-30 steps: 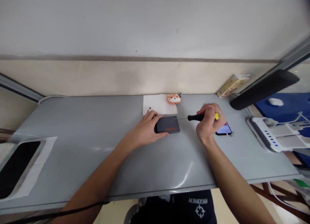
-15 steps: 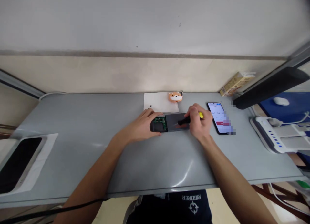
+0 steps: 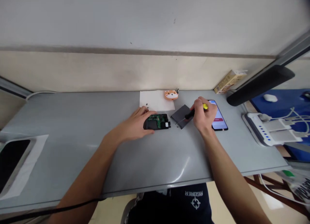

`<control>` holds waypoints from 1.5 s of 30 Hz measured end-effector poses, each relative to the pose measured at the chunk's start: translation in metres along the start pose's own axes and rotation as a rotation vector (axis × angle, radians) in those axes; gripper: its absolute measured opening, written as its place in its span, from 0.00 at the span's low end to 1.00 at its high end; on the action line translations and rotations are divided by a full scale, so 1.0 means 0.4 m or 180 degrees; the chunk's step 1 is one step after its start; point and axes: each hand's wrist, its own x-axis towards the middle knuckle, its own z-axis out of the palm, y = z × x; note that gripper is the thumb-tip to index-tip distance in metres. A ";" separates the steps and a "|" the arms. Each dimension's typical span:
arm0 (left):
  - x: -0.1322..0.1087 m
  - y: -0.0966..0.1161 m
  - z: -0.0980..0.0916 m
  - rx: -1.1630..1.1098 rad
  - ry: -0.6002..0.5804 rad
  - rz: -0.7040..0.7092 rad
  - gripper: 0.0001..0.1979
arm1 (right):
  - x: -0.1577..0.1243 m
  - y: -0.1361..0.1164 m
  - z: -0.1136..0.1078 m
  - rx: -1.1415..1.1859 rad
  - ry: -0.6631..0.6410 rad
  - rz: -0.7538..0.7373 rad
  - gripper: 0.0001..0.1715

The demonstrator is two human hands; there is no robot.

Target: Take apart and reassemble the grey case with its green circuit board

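My left hand (image 3: 138, 123) grips the left end of a black device (image 3: 152, 124) whose green circuit board (image 3: 161, 119) shows, thumb along its near edge and fingers along its far edge. My right hand (image 3: 203, 114) is closed round a screwdriver (image 3: 190, 114) with a black and yellow handle, its thin shaft pointing down and left. Beneath the screwdriver a flat dark grey cover (image 3: 180, 111) lies turned at an angle, apart from the device. A tiny dark piece (image 3: 177, 127) rests by the cover's near corner.
Behind the device lies white paper (image 3: 155, 100) with tiny dark bits and an orange animal-faced case (image 3: 171, 95). A lit phone (image 3: 220, 118) is beside my right hand. Farther right are a yellow box (image 3: 229, 82), a black cylinder (image 3: 261, 85) and a power strip (image 3: 258, 128).
The grey cover has come away from the device and turned, uncovering more of the circuit board. My right hand with the screwdriver has shifted slightly right. The whole view has moved a little.
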 end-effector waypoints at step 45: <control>0.030 0.025 0.039 0.0444 0.1035 0.1013 0.07 | -0.028 0.002 0.040 0.0787 -0.0773 0.0250 0.24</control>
